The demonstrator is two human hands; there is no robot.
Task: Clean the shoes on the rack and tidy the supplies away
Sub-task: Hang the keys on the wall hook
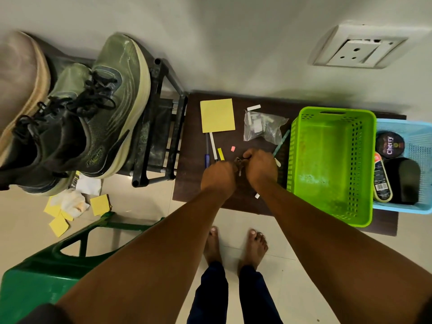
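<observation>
Supplies between your hands: left hand (218, 177) and right hand (261, 168) curl around a small dark object (239, 163), light and stiff; pinch it firmly.

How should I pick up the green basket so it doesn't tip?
Probably hold the green basket by its two short ends, coming straight down from above. The far end has a handle slot in the rim, and the rim turns outward all round, so fingers can hook under it. It sits upright and looks empty. The blue basket crowds its right long side, leaving less room for fingers there.
</observation>
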